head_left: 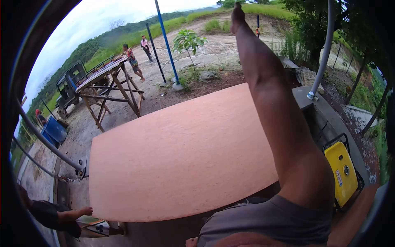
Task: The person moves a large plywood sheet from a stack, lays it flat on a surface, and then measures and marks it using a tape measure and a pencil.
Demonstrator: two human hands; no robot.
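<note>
My right arm stretches far forward over a large pinkish-brown plywood sheet (pixel 181 152), and my right hand (pixel 238 16) is up in the air beyond the sheet's far edge. It holds nothing that I can see. One finger seems stretched out, while the others are hard to make out. At the bottom edge, beside my grey shirt (pixel 263 220), a small part of what looks like my left hand (pixel 191 242) shows near the sheet's near edge. Its fingers are mostly cut off. The sheet lies roughly flat; what supports it is hidden.
A person's hand (pixel 85 211) is near the sheet's near-left corner. A yellow generator (pixel 342 173) stands at right beside a grey post (pixel 327 49). Behind are a wooden trestle (pixel 117 92), a blue pole (pixel 166 41), two people and a vehicle (pixel 72 88). Blue drums (pixel 54 131) are at left.
</note>
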